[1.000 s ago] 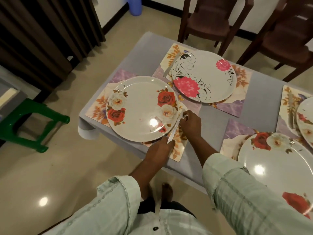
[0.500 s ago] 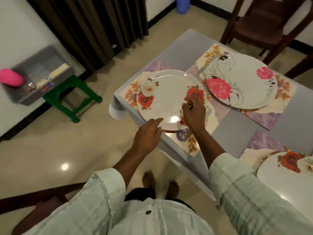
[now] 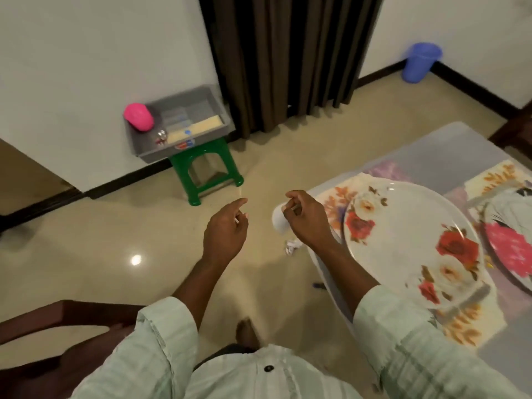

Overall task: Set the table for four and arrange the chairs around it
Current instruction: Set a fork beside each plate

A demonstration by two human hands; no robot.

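- We see both hands held in the air over the floor, apart from each other and off the table, which fills the right of the view.
- The left hand grips nothing; its fingers are loosely curled and the forefinger reaches forward.
- The right hand hangs just left of the table's near-left corner, fingers curled in toward the thumb; we cannot tell whether anything small is pinched there.
- On the table a rose-patterned plate lies flat on a floral placemat, near the left edge.
- A knife, blurred, lies at the near-right side of that plate, on the placemat.
- A second plate with pink flowers lies just right of the first, cut by the frame.
- Part of a dark wooden chair shows at the near left, well apart from the table.
- Far left, a grey tray rests on a green stool against the wall, holding a pink cup.
- A blue bucket stands in the far corner, beside a dark curtain.
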